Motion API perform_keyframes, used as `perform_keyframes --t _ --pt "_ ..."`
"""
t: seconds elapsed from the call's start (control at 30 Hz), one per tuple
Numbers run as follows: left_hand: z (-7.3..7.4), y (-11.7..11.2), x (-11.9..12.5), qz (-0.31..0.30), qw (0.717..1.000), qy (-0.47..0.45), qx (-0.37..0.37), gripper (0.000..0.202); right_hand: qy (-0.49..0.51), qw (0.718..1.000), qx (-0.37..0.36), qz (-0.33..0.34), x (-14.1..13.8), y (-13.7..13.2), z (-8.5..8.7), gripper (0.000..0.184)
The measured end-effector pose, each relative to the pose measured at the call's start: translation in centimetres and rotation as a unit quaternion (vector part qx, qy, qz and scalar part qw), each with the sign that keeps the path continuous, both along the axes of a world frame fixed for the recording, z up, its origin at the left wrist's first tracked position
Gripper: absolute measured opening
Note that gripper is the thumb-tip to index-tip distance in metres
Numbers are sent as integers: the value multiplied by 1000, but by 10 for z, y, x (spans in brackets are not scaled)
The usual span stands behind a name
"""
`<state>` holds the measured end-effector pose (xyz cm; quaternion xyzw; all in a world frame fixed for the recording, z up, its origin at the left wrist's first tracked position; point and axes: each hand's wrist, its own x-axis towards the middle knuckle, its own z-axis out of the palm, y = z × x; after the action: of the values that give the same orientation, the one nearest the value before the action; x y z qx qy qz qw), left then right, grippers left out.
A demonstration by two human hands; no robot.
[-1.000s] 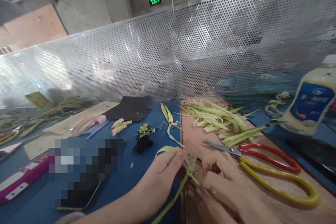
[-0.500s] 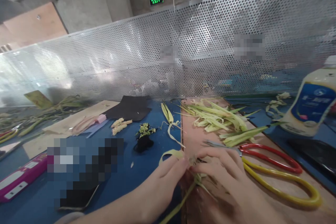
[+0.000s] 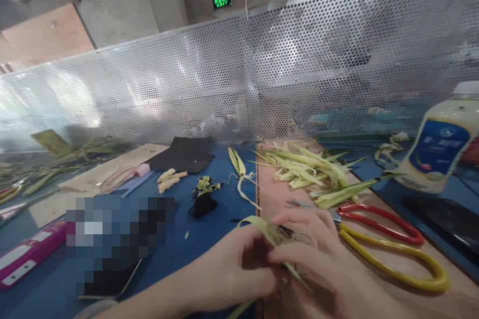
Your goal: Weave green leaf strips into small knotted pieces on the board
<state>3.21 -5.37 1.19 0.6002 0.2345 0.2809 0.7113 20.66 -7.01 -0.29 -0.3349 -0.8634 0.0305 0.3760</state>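
Leaf strip (image 3: pixel 262 227), pale green and curled into a loop, sits low in the head view at the edge of the brown board (image 3: pixel 277 194), pinched between both hands. The left hand (image 3: pixel 235 271) is curled almost closed, with its thumb and fingers clamped on the strip's lower part. The right hand (image 3: pixel 314 254) arches over it, its fingertips pressed on the same bundle; how much it grips underneath is hidden. To fold well here, I judge the left pinch should stay firm at the crossing while the right works the free end snugly, without creasing or tearing the strip. The red-and-yellow scissors (image 3: pixel 377 239) lie just beside the right hand, with a pile of cut leaves (image 3: pixel 307 167) beyond.

Half a second ago the fingertips met farther up the board and the stem trailed visibly down-left. Now the hands are closer together and nearer the camera, covering most of the bundle.
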Motion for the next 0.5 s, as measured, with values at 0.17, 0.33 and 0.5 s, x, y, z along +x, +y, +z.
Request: perform_keyframes --t 0.17,0.33,0.5 --pt "-1 2 -6 29 997 61 -28 9 45 999 -13 -22 -3 -6 6 31" --pt "-1 2 -9 8 996 87 -36 6 2 1000 -16 -24 -1 -5 15 22" --pt "1 1 -10 9 992 115 -44 9 -17 1000 -22 -3 1 -3 14 25"
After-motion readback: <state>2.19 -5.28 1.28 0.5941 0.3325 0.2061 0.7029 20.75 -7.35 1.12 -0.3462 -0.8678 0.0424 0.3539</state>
